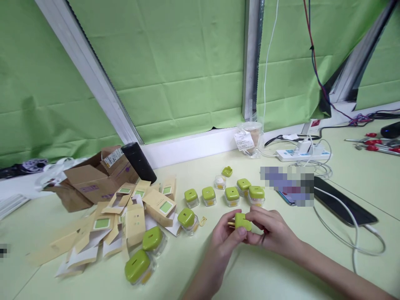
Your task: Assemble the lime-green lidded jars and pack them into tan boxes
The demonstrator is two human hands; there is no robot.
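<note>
My left hand (225,235) and my right hand (270,231) meet over the table, and both pinch a small green lid (243,221) with a thin yellow piece sticking out to its left. Just behind my hands stand several small clear jars with green lids (231,196) in a loose row. One open jar (220,181) stands with its green lid (227,171) lying beside it. More green-lidded jars (186,219) lie to the left, near the boxes.
A heap of flattened tan cartons (134,216) and an open brown box (90,181) fill the left. A black cylinder (139,161) leans there. A power strip (300,154), white cables, a dark tablet (342,204) and red-handled tools (375,143) lie on the right.
</note>
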